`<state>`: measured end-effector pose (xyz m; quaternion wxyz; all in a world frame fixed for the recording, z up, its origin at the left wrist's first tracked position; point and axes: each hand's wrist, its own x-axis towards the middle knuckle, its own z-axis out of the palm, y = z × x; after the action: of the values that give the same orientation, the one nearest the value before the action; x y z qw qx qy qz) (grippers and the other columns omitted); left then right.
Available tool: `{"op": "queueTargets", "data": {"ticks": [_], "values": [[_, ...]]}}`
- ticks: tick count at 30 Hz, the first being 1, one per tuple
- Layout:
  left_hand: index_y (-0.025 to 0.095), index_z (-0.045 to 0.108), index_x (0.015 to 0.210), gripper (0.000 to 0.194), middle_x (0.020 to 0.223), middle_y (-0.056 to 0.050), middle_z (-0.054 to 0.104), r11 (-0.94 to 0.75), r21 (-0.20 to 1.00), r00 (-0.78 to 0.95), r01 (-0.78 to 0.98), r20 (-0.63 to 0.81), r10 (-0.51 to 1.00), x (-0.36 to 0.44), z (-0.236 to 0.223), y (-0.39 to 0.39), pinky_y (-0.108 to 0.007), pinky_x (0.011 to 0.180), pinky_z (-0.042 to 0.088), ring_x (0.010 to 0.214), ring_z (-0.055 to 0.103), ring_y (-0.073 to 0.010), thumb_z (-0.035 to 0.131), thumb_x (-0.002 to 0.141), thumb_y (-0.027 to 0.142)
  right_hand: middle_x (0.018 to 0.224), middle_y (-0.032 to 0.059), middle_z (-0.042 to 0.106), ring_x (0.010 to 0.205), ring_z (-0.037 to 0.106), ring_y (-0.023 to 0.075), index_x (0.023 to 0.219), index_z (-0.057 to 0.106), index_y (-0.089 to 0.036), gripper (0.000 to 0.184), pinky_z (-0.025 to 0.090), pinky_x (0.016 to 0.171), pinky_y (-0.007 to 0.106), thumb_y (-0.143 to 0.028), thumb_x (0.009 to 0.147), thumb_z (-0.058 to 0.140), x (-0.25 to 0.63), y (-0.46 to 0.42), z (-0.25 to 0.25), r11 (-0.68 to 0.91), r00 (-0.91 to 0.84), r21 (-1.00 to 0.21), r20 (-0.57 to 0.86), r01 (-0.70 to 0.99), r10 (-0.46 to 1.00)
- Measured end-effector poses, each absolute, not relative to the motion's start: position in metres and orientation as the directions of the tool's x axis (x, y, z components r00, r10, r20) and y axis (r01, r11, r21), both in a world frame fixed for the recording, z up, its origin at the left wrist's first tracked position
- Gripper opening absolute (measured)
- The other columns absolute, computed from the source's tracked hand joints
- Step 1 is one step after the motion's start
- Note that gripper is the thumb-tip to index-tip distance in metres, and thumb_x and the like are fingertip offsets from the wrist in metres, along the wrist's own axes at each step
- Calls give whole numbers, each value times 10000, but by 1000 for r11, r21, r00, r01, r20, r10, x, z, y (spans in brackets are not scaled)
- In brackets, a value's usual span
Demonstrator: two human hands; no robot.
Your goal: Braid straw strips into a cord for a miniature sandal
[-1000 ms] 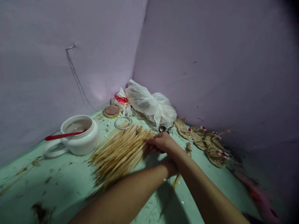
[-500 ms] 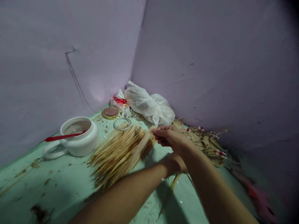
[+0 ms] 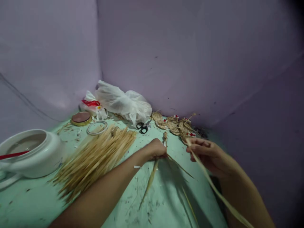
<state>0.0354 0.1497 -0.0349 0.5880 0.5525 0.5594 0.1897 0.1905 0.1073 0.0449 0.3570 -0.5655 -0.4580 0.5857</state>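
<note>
My left hand (image 3: pixel 157 148) is closed around a braid of dried fibre strips; the braided end (image 3: pixel 165 136) pokes out above the fist and loose strips (image 3: pixel 150 184) hang below it. To its right, my right hand (image 3: pixel 206 152) pinches one end of a long pale strip (image 3: pixel 215 186), which trails down toward the lower right. A thick bundle of straw-coloured strips (image 3: pixel 99 160) lies on the green surface left of my left forearm. Beyond my hands, several finished-looking braided pieces (image 3: pixel 174 125) with red and white beads rest along the wall.
Black-handled scissors (image 3: pixel 142 127) lie near a white plastic bag (image 3: pixel 125 103) in the corner. On the left are a white mug (image 3: pixel 47 155) with a red-handled utensil (image 3: pixel 14 155), a roll of tape (image 3: pixel 97 127) and a round tin (image 3: pixel 81 118). Scraps litter the green surface (image 3: pixel 133 202).
My right hand has drawn one strip off the bundle and carried it right, past my left hand. My forearms are no longer crossed. The view has turned right.
</note>
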Motion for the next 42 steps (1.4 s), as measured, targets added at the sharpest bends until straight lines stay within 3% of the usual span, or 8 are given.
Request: {"op": "queueTargets", "data": {"ticks": [4, 8, 13, 17, 21, 31, 42], "values": [[113, 511, 469, 66, 306, 41, 361, 281, 836, 370, 471, -476, 798, 29, -29, 151, -196, 318, 169, 275, 262, -51, 493, 533, 115, 532, 3, 574, 439, 461, 80, 706, 613, -125, 239, 352, 444, 197, -284, 533, 653, 190, 110, 10, -325, 63, -895, -322, 304, 945], [118, 480, 446, 86, 310, 41, 367, 277, 841, 384, 464, -473, 793, 27, -28, 152, -189, 308, 151, 269, 255, -43, 475, 531, 117, 456, 7, 540, 416, 420, 82, 613, 638, -108, 276, 265, 399, 193, -373, 617, 561, 183, 119, -17, -217, 87, -798, -204, 563, 975], [131, 462, 433, 107, 290, 53, 339, 290, 867, 445, 406, -464, 766, 27, -30, 155, -185, 286, 123, 244, 231, -42, 473, 538, 146, 543, 41, 607, 493, 478, 110, 645, 678, -128, 279, 270, 423, 198, -352, 660, 513, 180, 123, -33, -126, 54, -680, -126, 723, 990], [137, 451, 428, 133, 269, 59, 320, 301, 864, 460, 403, -476, 750, 27, -27, 156, -180, 282, 109, 230, 211, -36, 472, 557, 161, 568, 53, 621, 515, 487, 117, 678, 677, -132, 234, 283, 435, 197, -308, 644, 527, 175, 123, -35, -151, 80, -652, -138, 743, 987], [144, 430, 413, 178, 258, 61, 304, 291, 865, 469, 408, -472, 746, 28, -25, 155, -180, 285, 106, 232, 205, -32, 486, 575, 189, 544, 40, 597, 468, 455, 94, 653, 651, -111, 213, 296, 430, 185, -266, 651, 506, 172, 123, -34, -180, 37, -726, -208, 664, 977], [139, 430, 409, 180, 270, 60, 317, 255, 882, 477, 396, -436, 763, 30, -30, 155, -187, 290, 87, 235, 207, -30, 495, 569, 191, 519, 9, 549, 467, 425, 84, 728, 670, -118, 239, 271, 420, 182, -263, 657, 493, 177, 120, -37, -72, -119, -741, -202, 668, 972], [134, 464, 460, 135, 289, 51, 363, 259, 842, 427, 473, -476, 769, 32, -30, 155, -190, 282, 142, 236, 242, -47, 492, 585, 177, 552, 29, 567, 510, 424, 98, 702, 672, -125, 231, 239, 443, 197, -200, 664, 457, 172, 118, -26, 32, -111, -600, -95, 799, 989]]}}
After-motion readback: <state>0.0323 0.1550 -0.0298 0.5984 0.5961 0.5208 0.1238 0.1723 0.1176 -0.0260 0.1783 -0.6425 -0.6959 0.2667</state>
